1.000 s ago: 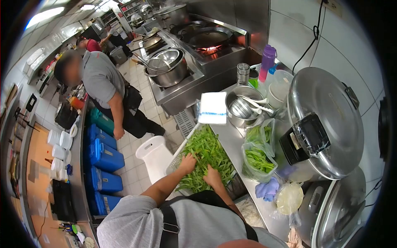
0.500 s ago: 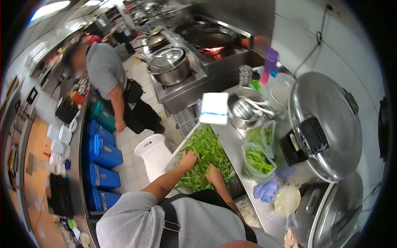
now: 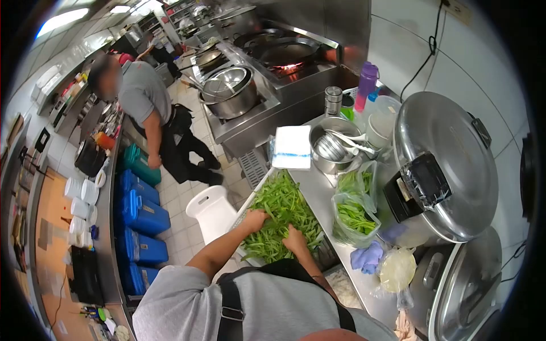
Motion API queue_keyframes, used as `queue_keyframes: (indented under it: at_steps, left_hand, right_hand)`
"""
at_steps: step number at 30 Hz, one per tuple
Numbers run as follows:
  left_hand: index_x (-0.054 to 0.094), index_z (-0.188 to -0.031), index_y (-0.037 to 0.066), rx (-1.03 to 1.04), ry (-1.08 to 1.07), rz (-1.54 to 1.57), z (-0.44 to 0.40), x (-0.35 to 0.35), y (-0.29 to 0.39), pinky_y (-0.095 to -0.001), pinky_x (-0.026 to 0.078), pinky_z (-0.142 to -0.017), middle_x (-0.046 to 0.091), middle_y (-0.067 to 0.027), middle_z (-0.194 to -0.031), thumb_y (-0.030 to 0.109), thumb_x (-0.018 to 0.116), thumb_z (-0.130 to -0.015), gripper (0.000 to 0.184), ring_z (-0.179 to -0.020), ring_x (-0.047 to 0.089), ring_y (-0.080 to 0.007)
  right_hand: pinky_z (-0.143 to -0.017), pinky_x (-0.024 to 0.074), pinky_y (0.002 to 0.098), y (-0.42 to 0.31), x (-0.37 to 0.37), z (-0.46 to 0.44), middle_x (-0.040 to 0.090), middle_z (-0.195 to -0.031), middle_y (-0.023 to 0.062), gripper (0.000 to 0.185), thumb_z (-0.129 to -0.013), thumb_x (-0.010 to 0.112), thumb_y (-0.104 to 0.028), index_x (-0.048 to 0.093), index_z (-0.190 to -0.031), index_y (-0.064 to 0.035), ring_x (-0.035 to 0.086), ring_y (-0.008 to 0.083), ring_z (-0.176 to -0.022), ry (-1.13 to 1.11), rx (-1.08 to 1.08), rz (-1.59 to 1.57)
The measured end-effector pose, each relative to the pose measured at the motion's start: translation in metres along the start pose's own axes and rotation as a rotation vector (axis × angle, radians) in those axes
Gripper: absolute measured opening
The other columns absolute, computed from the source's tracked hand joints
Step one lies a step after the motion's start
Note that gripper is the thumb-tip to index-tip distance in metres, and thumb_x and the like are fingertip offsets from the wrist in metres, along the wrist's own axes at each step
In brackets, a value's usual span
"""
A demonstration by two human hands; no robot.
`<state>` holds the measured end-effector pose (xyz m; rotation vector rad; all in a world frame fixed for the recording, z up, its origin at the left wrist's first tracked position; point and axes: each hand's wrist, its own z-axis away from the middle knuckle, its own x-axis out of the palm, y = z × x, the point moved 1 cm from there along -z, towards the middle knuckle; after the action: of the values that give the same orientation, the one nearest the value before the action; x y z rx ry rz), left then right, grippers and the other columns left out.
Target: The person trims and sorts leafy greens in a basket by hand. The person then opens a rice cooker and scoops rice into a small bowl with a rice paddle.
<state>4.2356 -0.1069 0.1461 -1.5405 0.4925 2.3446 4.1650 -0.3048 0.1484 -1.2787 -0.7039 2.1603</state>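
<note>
At the bottom centre of the frame was a person in a grey shirt (image 3: 273, 301) with dark straps, both forearms stretched toward a pale basket (image 3: 250, 199) heaped with long green leaves (image 3: 284, 199). The leaves lay around the centre of the frame and just below it. The left hand (image 3: 256, 220) rested on the left part of the heap, its fingers pointing in among the leaves. The right hand (image 3: 294, 241) was slightly lower and to the right, its fingertips touching the greens. Leaves hid part of the fingers, so I cannot tell whether either hand had closed on any.

Just right of the basket ran a steel counter (image 3: 318, 202), holding a crumpled purple item (image 3: 367, 257), clear plastic bags of greens (image 3: 355, 216), a steel pot (image 3: 333, 145) with utensils in it and a folded white cloth (image 3: 292, 148). A large lidded steel cooker (image 3: 460, 159) filled the right side. A white stool (image 3: 210, 209) stood left of the basket.

Farther back, blue bins (image 3: 147, 213) lined the left, and a co-worker (image 3: 142, 91) stood at upper left. At top centre, flames (image 3: 289, 69) glowed beneath a dark wok (image 3: 287, 52).
</note>
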Motion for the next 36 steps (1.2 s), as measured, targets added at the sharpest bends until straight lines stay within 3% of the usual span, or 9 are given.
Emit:
queue_keyframes:
  at_steps: [5, 9, 14, 18, 21, 22, 25, 36]
  left_hand:
    - [0.066, -0.1, 0.022, -0.032, -0.038, 0.142, 0.007, -0.018, -0.008, -0.0548, 0.039, -0.083, 0.058, -0.0076, -0.102, 0.027, 0.067, -0.074, 0.027, -0.104, 0.054, -0.0289]
    - [0.068, -0.083, 0.019, -0.069, 0.029, 0.236, 0.01, -0.037, -0.02, -0.0547, 0.042, -0.077, 0.06, -0.0108, -0.092, 0.027, 0.064, -0.076, 0.011, -0.093, 0.058, -0.0308]
    - [0.067, -0.083, 0.009, -0.017, 0.421, 0.601, 0.006, -0.056, -0.049, -0.0388, 0.047, -0.068, 0.061, -0.0117, -0.082, 0.019, 0.067, -0.075, 0.013, -0.077, 0.06, -0.0267]
    - [0.064, -0.083, 0.0, -0.156, 0.757, 0.767, 0.028, -0.102, -0.028, -0.027, 0.042, -0.062, 0.055, -0.004, -0.072, 0.01, 0.067, -0.078, 0.011, -0.066, 0.05, -0.013]
    - [0.064, -0.082, 0.0, -0.26, 0.833, 1.033, 0.033, -0.106, -0.021, -0.0239, 0.04, -0.059, 0.053, 0.0009, -0.068, 0.008, 0.065, -0.079, 0.009, -0.064, 0.047, -0.0082]
    - [0.064, -0.083, 0.001, -0.314, 0.781, 1.118, 0.035, -0.106, -0.018, -0.0208, 0.036, -0.057, 0.051, 0.005, -0.067, 0.007, 0.064, -0.08, 0.007, -0.062, 0.044, -0.0046]
    - [0.063, -0.082, 0.001, -0.283, 0.77, 1.227, 0.04, -0.105, -0.012, -0.0196, 0.036, -0.055, 0.052, 0.0053, -0.066, 0.008, 0.063, -0.081, 0.007, -0.059, 0.044, -0.004]
    - [0.056, -0.081, 0.002, -0.298, 0.734, 1.38, 0.058, -0.098, -0.007, -0.0214, 0.046, -0.056, 0.058, -0.0007, -0.068, 0.008, 0.06, -0.085, 0.009, -0.058, 0.053, -0.007]
  right_hand:
    - [-0.071, 0.0519, 0.0456, 0.001, 0.001, -0.002, 0.063, -0.093, 0.0252, 0.067, -0.074, 0.065, -0.013, 0.038, -0.134, -0.0013, 0.063, 0.0374, -0.083, -0.051, 0.051, 0.0]
    - [-0.073, 0.0519, 0.0459, 0.017, 0.015, 0.003, 0.063, -0.096, 0.0252, 0.067, -0.075, 0.065, -0.014, 0.038, -0.135, -0.0026, 0.063, 0.0374, -0.086, 0.004, -0.01, 0.022]
    - [-0.076, 0.0507, 0.0482, 0.012, 0.013, -0.005, 0.061, -0.1, 0.0257, 0.061, -0.074, 0.067, -0.017, 0.044, -0.128, -0.0033, 0.061, 0.0401, -0.092, 0.013, 0.002, 0.029]
    - [-0.08, 0.049, 0.047, 0.008, 0.009, -0.003, 0.061, -0.104, 0.0255, 0.063, -0.07, 0.07, -0.02, 0.046, -0.126, -0.0037, 0.06, 0.0399, -0.096, -0.003, 0.045, 0.036]
    - [-0.078, 0.0495, 0.0472, 0.01, 0.013, -0.006, 0.062, -0.099, 0.0253, 0.062, -0.07, 0.07, -0.02, 0.048, -0.125, -0.0032, 0.061, 0.04, -0.093, 0.025, 0.029, 0.023]
    - [-0.078, 0.0496, 0.0472, 0.012, 0.014, -0.009, 0.062, -0.099, 0.0254, 0.061, -0.069, 0.07, -0.02, 0.048, -0.124, -0.003, 0.061, 0.0399, -0.092, 0.028, 0.023, 0.026]
    - [-0.076, 0.0499, 0.047, 0.014, 0.019, -0.008, 0.062, -0.098, 0.0258, 0.06, -0.069, 0.07, -0.02, 0.049, -0.123, -0.0025, 0.061, 0.0396, -0.092, 0.021, 0.019, 0.036]
    - [-0.077, 0.0514, 0.0477, 0.004, 0.011, -0.003, 0.062, -0.103, 0.0243, 0.064, -0.073, 0.072, -0.022, 0.044, -0.128, -0.0037, 0.062, 0.0386, -0.092, -0.032, 0.027, 0.073]
